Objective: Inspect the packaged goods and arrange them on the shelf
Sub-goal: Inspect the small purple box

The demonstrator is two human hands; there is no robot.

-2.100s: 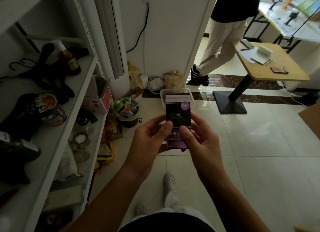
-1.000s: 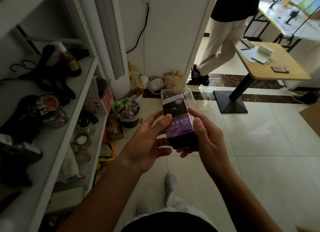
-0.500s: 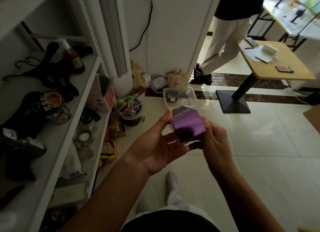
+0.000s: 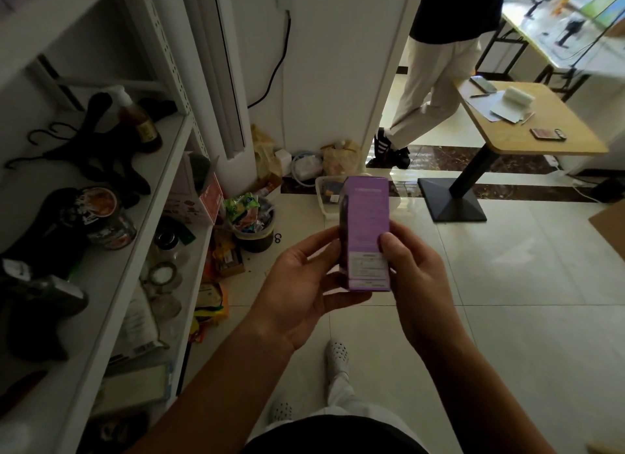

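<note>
The box is pinched low between thumb and fingers of the right hand and cupped from the left by the curled left hand. It is held upright above the floor, right of the shelf. Held so low, it could be tipped and dropped, or knocked against the crowded shelf.

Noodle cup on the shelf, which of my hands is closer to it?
Left. The left hand holds the purple box on the side toward the noodle cup; the right hand grips its far side.

Black top, white trousers, white perforated clogs
</note>
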